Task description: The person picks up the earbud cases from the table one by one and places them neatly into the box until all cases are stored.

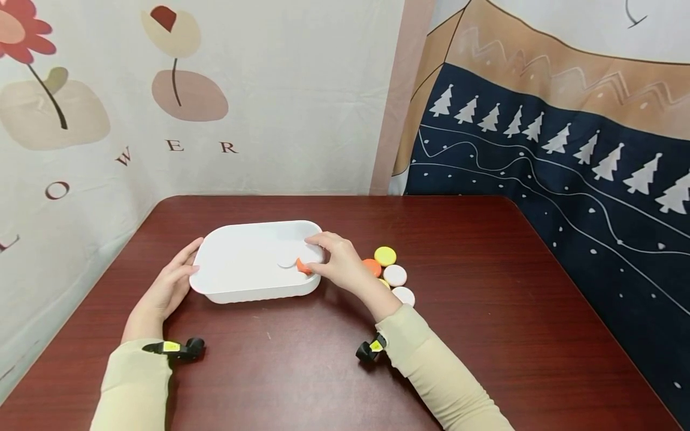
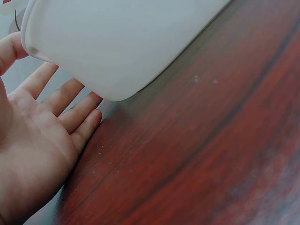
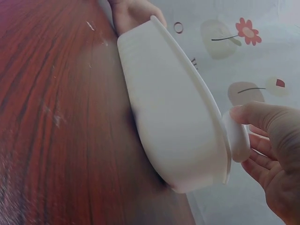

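"Where is the white disc [image 3: 239, 140] as you have it now?"

"It is in your right hand [image 1: 339, 263]: your thumb is on one face and your fingers are on the other, pinching it. You hold it at the right end of the box [image 1: 237, 257], just by the rim in the right wrist view."

"And your left hand [image 1: 164, 287]?"

"You have it at the box's other end, fingers apart and fairly straight, touching that end rather than wrapped round it. Your thumb meets the rim; your other fingers reach behind the wall."

"What lies near your pinch?"

"A second white disc [image 1: 286, 263] is in the box, just left of your right hand. An orange disc [image 1: 302, 267] shows beside your thumb tip, partly covered; you cannot tell from here how it sits."

"Any others about you?"

"Yes, on the table [image 1: 539, 335], right of the box and beside your right wrist: a yellow disc [image 1: 385, 256] farthest from you, an orange counter [image 1: 372, 267] partly behind your hand, then two white counters [image 1: 395, 275] toward you. A sliver of yellow peeks out by your wrist too, mostly hidden. The box stands upright, its open side facing up to you."
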Demonstrator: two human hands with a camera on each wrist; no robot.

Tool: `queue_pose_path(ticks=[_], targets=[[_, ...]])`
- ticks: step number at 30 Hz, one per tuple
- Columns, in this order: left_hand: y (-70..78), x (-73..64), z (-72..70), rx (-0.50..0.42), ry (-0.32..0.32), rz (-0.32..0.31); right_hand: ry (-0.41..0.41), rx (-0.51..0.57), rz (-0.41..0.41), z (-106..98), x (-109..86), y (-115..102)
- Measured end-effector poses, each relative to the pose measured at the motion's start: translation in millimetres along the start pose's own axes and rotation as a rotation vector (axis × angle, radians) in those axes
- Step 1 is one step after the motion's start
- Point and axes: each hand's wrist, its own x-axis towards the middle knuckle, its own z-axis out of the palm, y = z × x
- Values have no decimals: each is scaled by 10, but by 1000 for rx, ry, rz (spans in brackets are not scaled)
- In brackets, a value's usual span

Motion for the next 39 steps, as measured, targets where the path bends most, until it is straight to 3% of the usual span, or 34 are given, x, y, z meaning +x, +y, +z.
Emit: queue_pose_path(ticks=[20, 39], targets=[[-17, 5, -16, 10, 2, 2, -47, -5, 30, 97, 17, -10], [6, -1, 7, 9, 7, -16, -40, -24, 31, -66, -11, -4]])
